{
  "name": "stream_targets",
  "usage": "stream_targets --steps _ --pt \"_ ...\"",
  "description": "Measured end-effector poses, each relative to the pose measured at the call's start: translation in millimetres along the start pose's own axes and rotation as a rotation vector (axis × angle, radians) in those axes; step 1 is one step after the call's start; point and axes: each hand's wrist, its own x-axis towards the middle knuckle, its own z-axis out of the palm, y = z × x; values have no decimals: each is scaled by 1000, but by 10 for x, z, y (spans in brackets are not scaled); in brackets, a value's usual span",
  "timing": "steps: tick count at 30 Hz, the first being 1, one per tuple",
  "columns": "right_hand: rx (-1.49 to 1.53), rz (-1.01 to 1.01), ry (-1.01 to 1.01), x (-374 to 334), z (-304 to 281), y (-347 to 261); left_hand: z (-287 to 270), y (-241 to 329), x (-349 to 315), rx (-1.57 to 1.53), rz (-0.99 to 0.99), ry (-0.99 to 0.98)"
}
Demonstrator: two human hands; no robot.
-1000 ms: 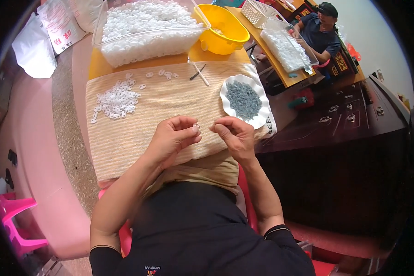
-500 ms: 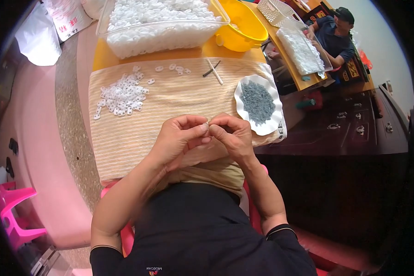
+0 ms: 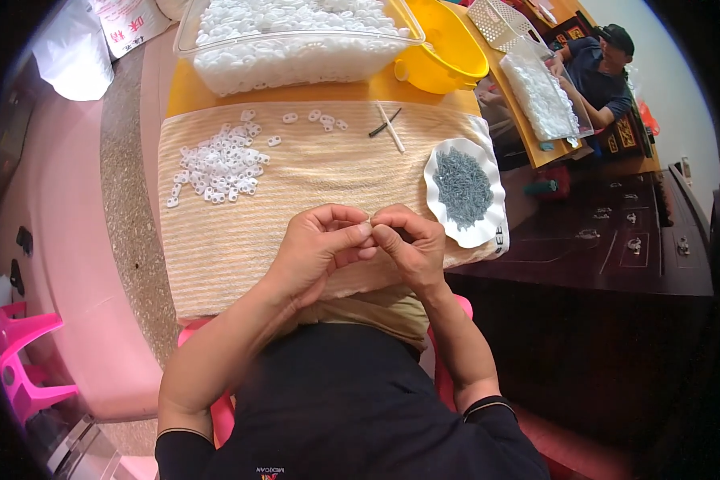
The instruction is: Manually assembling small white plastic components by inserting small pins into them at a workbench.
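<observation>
My left hand (image 3: 328, 244) and my right hand (image 3: 410, 244) meet above the near edge of a striped towel (image 3: 328, 176), thumbs and forefingers pinched together. Whatever sits between the fingertips is too small and covered to make out. To the left on the towel lies a loose pile of small white plastic pieces with holes (image 3: 220, 164), with several more strewn to its right. Beyond my right hand stands a white wavy-rimmed dish (image 3: 492, 192) full of small grey-blue pieces (image 3: 462, 188). A white stick (image 3: 393, 132) crosses a dark stick (image 3: 378, 130) at the towel's far side.
At the table's far side stand a clear bin (image 3: 296, 68) heaped with white pieces and a yellow basin (image 3: 456, 60). Another person (image 3: 604, 68) works at a second table on the right, beside a filled tray (image 3: 540, 96). Dark furniture (image 3: 584, 232) adjoins on the right; pink stools (image 3: 32, 360) stand left.
The view has shifted slightly, so the table and its things appear a little further right. My hands keep the same pinch, fingertips together.
</observation>
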Motion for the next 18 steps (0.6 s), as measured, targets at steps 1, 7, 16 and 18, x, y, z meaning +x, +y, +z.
stream_targets --steps 1,7,16,18 --pt "-31 -35 4 0 6 12 3 3 2 -6 2 17" --pt "-128 -77 7 13 2 62 -26 -3 34 -27 2 28" --pt "3 64 77 -1 -36 169 -26 5 50 -23 -28 66" --pt "13 97 85 7 -36 184 -42 4 51 -23 -31 64"
